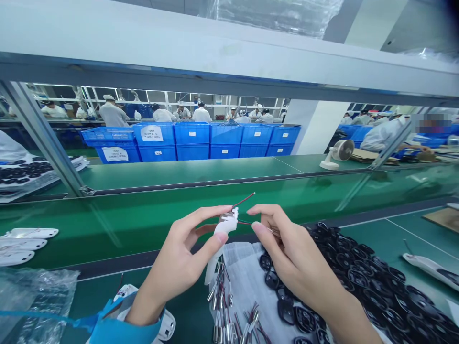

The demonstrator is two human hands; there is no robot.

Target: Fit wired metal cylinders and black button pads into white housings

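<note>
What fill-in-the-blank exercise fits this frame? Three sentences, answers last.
1. The curved white plastic part is held in the person's ____ hand.
2. In the picture, the near pile of glossy black plastic parts lies to the ____ of the small silver metal cylinders.
3. The stacked rectangular plastic bins at the back are coloured ____.

Missing words: left; right; blue

**A:** ok so where's this cam sitting?

**B:** On the person's head, facing forward and tipped down a bit. The bare left hand (191,248) and bare right hand (290,248) reach in from the bottom edge, pretty close to the lens.

**A:** How much does it catch?

**B:** Loads, it's wide. Smooth green desk (412,223) down low, long white shelf beam (229,50) crossing up top, also near, and between them it looks out to stacked blue plastic bins (191,136), well back.
</note>
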